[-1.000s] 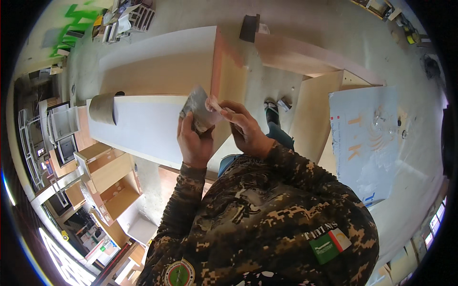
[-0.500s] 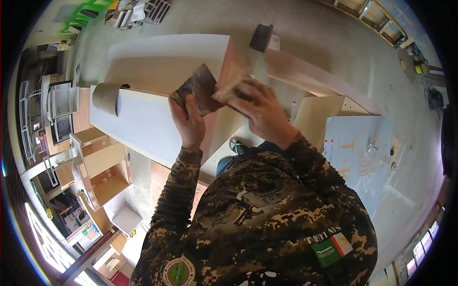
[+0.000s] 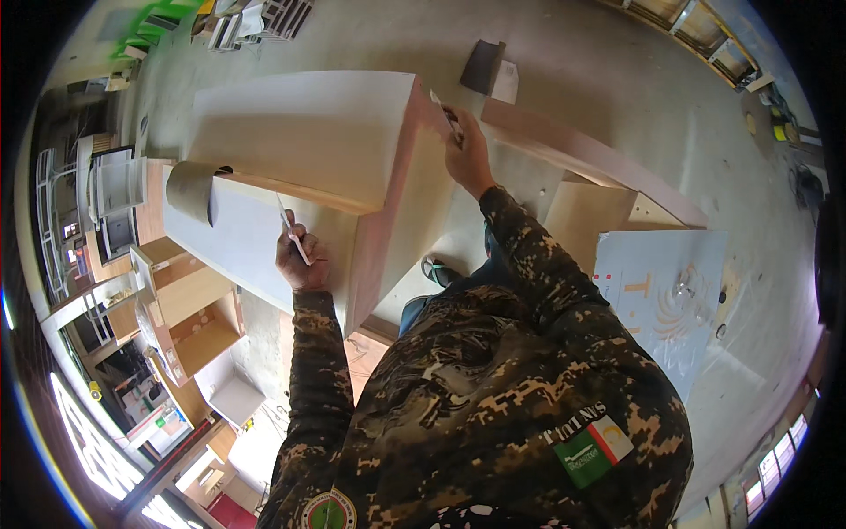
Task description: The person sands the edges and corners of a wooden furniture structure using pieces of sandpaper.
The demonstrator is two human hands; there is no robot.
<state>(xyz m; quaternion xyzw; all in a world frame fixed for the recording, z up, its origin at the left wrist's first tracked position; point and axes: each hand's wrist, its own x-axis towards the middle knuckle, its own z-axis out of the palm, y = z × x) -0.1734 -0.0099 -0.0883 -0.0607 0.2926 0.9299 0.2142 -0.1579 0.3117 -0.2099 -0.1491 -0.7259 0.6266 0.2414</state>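
My left hand [image 3: 301, 257] is closed on a thin flat plate [image 3: 284, 214], seen nearly edge-on above the white panel. My right hand [image 3: 470, 157] grips a thin, flat scraper-like piece [image 3: 445, 115], also almost edge-on. It is at the far end of the pinkish edge [image 3: 398, 150] of a large wooden cabinet [image 3: 304, 106]; whether it touches the wood I cannot tell. The cabinet has pale white faces and a lighter wooden strip between them. A curled tan sheet [image 3: 192, 189] rests over its left side.
A long pinkish board [image 3: 586, 150] and an open wooden box [image 3: 586, 207] lie to the right, beside a plastic-wrapped white panel [image 3: 656, 300]. A dark sheet [image 3: 481, 67] is on the floor ahead. Cabinet pieces [image 3: 198, 322] stand at the left; my sandalled foot [image 3: 438, 270] is below.
My hands, close together before with the right piece against the dark plate, have separated. The left moved left and nearer me; the right moved away to the cabinet's far edge. Both plates have turned edge-on.
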